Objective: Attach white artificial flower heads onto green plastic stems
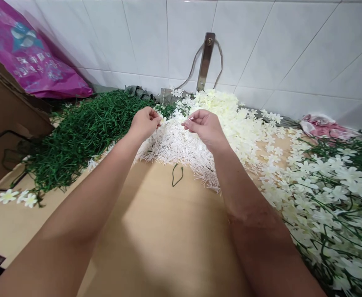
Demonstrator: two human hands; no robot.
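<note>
My left hand [145, 123] is pinched closed on a small white artificial flower [162, 120] with a yellowish middle. Facing it, my right hand [204, 126] pinches a thin white piece [187, 122], perhaps a stamen. Both hands are over a heap of thin white stamen-like pieces [174, 142]. Behind my right hand lies a pile of loose cream petals [221, 103]. To the left of my left hand is a large heap of green plastic stems [91, 128]. A single bent green stem [177, 175] lies on the tan board [168, 222] below the hands.
Finished-looking white flowers on green stems [332, 206] spread along the right side. A few flowers [16, 198] lie at far left, near a cardboard box [7, 107]. A purple bag [41, 57] and a metal bracket [206, 62] stand by the tiled wall [143, 37].
</note>
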